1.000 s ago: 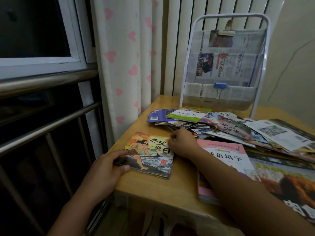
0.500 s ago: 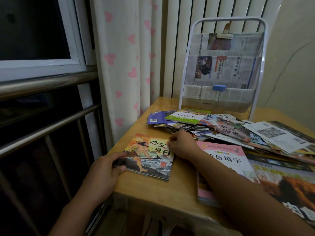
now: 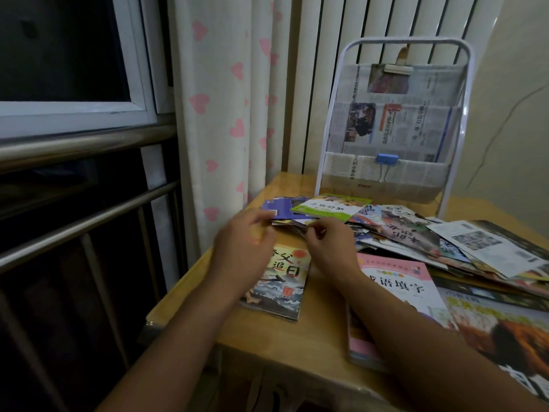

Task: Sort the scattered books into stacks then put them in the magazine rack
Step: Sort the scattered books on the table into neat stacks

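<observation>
On the worktop [image 3: 190,295], before the magazine rack [image 3: 392,120], both hands reach the scattered books [image 3: 401,233]: left hand [image 3: 246,233] with fingers loosely curled, right hand [image 3: 329,242] pinching a book's edge.

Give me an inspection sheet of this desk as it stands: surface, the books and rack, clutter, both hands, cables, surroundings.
Surface: wooden table, bare patch at the near edge.
Job's things: magazine rack upright at the back, pockets lined with newspaper; small illustrated book lying flat near the left edge; pink workbook flat beside it; scattered pile overlapping across the middle and right.
Clutter: blue binder clip on the rack's lowest pocket.
Hands: left hand and right hand both at the pile's near-left edge; grips blurred, cannot tell.
Cables: nothing seen.
Surroundings: heart-print curtain, window, metal rails.
</observation>
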